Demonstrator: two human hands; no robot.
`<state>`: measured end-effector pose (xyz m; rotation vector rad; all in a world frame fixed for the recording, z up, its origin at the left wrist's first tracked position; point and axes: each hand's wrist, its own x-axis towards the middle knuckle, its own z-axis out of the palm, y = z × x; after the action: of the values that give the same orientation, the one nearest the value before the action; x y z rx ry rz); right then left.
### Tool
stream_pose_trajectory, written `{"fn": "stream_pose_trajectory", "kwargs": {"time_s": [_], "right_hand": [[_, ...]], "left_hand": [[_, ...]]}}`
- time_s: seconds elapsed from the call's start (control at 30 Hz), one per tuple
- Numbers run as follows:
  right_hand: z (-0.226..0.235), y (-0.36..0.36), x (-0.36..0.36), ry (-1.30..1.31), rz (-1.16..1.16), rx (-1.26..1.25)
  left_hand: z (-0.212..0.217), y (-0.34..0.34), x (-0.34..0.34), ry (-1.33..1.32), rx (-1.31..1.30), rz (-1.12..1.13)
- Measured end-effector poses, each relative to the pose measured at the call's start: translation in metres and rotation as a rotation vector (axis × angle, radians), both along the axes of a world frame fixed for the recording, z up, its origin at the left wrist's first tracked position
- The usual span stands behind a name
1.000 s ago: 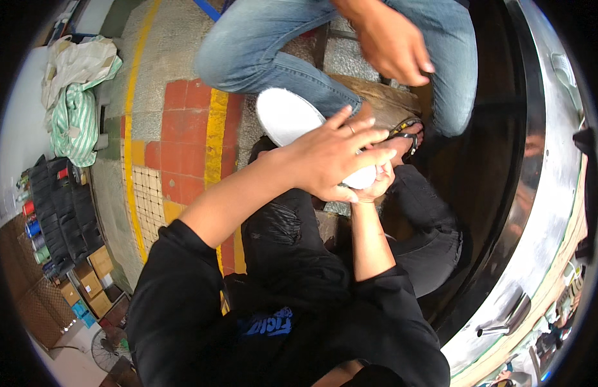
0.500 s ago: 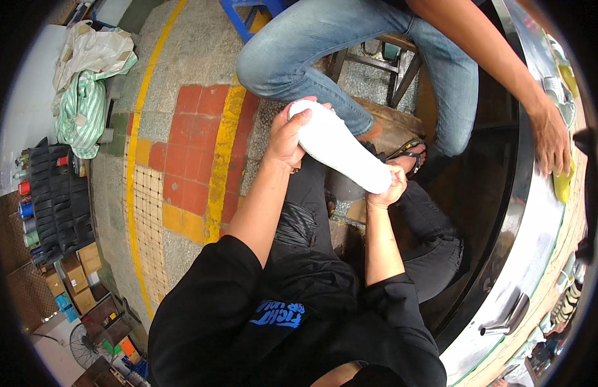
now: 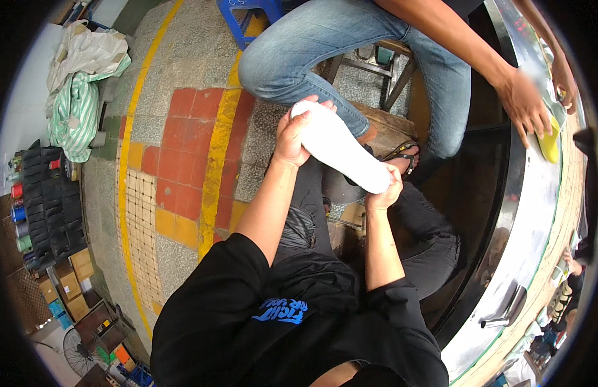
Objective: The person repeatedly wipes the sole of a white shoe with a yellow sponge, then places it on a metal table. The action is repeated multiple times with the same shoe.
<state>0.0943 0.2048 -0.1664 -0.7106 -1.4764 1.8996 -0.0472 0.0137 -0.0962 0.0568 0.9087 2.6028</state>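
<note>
White sole-shaped piece [image 3: 341, 148], one: hanging aslant above the person's lap, its broader end lying up and to the left, its narrower end down and to the right.
Left hand [image 3: 291, 137]: gripping the broader end, thumb pressing on the upper face.
Right hand [image 3: 384, 191]: gripping the narrower end at its edge.

Surroundings. Blue jeans [image 3: 324, 51] of a seated co-worker: one leg is bending close beyond the piece, filling the space in front. Wooden block [image 3: 390, 126]: lying between the co-worker's legs, a sandalled foot [image 3: 407, 160] resting beside it. Metal-framed stool [image 3: 370, 66]: standing behind. Blue stool [image 3: 230, 22]: standing at the upper edge. Metal-topped bench [image 3: 505, 251]: running down the right side. Co-worker's hand [image 3: 526, 111]: reaching over the bench, touching a yellow-green piece [image 3: 549, 145]. Red tiles [image 3: 183, 155]: showing at left. Striped sack [image 3: 74, 122] and cardboard boxes [image 3: 68, 284]: lying at the far left; a fan [image 3: 78, 351] standing below.

Obscured. The piece is hiding its own underside and most of the fingers behind it. The upper edge is cutting off the co-worker's head and part of the blue stool. A blurred patch is covering part of the co-worker's wrist area. Small goods along the right rim are bending beyond recognition.
</note>
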Motion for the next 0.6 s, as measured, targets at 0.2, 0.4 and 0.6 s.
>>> {"fn": "stream_pose_trajectory", "kwargs": {"time_s": [0.2, 0.4, 0.6], "right_hand": [[0.058, -0.003, 0.014, -0.383, 0.282, -0.762], [0.161, 0.008, 0.015, -0.052, 0.142, -0.382], [0.333, 0.096, 0.147, 0.326, 0.122, -0.159]], "left_hand": [[0.014, -0.008, -0.021, -0.114, -0.554, 0.215], [0.117, 0.011, -0.027, 0.081, -0.619, 0.317], [0.226, 0.133, 0.049, 1.014, -0.558, -0.024]]}}
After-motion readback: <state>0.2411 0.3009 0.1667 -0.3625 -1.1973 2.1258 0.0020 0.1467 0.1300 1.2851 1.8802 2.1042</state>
